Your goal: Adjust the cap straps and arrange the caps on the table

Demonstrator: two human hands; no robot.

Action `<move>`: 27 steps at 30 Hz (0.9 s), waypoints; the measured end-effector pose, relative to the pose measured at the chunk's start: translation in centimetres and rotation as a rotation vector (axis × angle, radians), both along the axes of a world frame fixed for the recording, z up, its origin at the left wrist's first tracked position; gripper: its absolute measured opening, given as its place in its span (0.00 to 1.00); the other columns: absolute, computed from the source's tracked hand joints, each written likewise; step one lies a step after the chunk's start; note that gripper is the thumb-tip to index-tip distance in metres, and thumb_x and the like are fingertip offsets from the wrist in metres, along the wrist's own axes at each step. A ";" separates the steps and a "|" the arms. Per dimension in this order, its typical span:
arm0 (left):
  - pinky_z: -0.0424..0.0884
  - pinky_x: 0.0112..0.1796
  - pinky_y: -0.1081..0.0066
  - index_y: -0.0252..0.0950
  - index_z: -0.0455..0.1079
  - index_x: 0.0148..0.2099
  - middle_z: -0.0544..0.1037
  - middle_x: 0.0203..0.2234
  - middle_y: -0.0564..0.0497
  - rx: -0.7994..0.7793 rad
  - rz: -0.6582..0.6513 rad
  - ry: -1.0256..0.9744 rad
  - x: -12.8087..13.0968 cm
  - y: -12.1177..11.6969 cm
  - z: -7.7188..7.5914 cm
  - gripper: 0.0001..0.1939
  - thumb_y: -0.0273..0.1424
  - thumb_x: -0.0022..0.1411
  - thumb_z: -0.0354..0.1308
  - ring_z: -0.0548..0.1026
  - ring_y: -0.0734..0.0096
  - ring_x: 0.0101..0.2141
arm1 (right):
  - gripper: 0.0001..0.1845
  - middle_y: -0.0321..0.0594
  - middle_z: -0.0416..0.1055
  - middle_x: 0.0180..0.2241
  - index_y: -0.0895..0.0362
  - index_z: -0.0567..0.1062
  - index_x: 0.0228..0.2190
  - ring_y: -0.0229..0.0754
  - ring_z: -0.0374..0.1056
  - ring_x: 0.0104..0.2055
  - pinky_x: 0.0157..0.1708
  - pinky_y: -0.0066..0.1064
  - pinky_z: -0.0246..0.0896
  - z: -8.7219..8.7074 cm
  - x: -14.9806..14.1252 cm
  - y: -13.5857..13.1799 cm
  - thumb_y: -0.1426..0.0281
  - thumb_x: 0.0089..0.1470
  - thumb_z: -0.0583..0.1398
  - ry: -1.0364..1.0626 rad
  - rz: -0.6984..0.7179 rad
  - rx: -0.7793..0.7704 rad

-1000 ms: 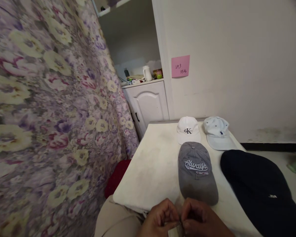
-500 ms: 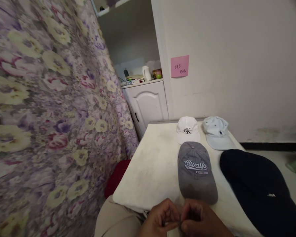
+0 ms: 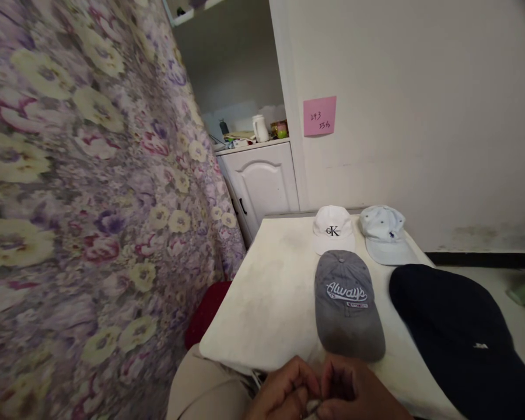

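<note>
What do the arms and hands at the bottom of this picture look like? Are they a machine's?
No, they are a person's: the left hand and right hand are both ungloved, with no cables or markings visible. The lower picture edge cuts off the arms, so I can't tell about sleeves. Plain beige cloth covers what looks like a leg.
</note>
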State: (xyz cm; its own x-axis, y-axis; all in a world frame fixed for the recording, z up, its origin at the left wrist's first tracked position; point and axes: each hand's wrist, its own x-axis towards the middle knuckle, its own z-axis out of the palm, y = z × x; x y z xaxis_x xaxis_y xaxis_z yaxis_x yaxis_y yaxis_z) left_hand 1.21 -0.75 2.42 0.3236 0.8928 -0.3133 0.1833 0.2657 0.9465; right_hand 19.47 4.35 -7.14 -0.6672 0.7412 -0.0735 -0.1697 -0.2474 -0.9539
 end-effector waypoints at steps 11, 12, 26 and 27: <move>0.52 0.33 0.69 0.40 0.68 0.36 0.66 0.27 0.59 -0.043 0.073 -0.074 0.9 0.0 -1.5 0.19 0.39 0.48 0.73 0.59 0.73 0.30 | 0.14 0.29 0.65 0.22 0.54 0.66 0.22 0.35 0.55 0.25 0.26 0.30 0.46 0.6 -0.3 -0.5 0.67 0.37 0.68 -0.035 -0.029 0.027; 0.52 0.33 0.69 0.39 0.68 0.36 0.66 0.27 0.59 -0.037 0.069 -0.074 0.9 0.1 -1.5 0.19 0.38 0.48 0.73 0.60 0.73 0.30 | 0.15 0.29 0.65 0.22 0.54 0.66 0.22 0.35 0.56 0.25 0.26 0.30 0.46 0.6 -0.3 -0.6 0.67 0.37 0.68 -0.033 -0.026 0.027; 0.47 0.29 0.69 0.38 0.67 0.38 0.64 0.25 0.60 -0.045 0.025 -0.107 0.8 0.1 -2.0 0.21 0.44 0.52 0.70 0.56 0.76 0.26 | 0.21 0.28 0.64 0.22 0.55 0.69 0.25 0.34 0.54 0.25 0.26 0.29 0.45 -0.1 0.4 -0.2 0.59 0.38 0.73 0.047 -0.037 -0.012; 0.48 0.29 0.69 0.38 0.67 0.38 0.64 0.26 0.59 -0.051 0.017 -0.088 0.8 0.1 -1.7 0.20 0.45 0.53 0.69 0.56 0.75 0.27 | 0.22 0.28 0.63 0.22 0.55 0.70 0.25 0.34 0.54 0.26 0.26 0.29 0.45 -0.2 0.4 -0.1 0.56 0.38 0.73 0.055 -0.039 -0.012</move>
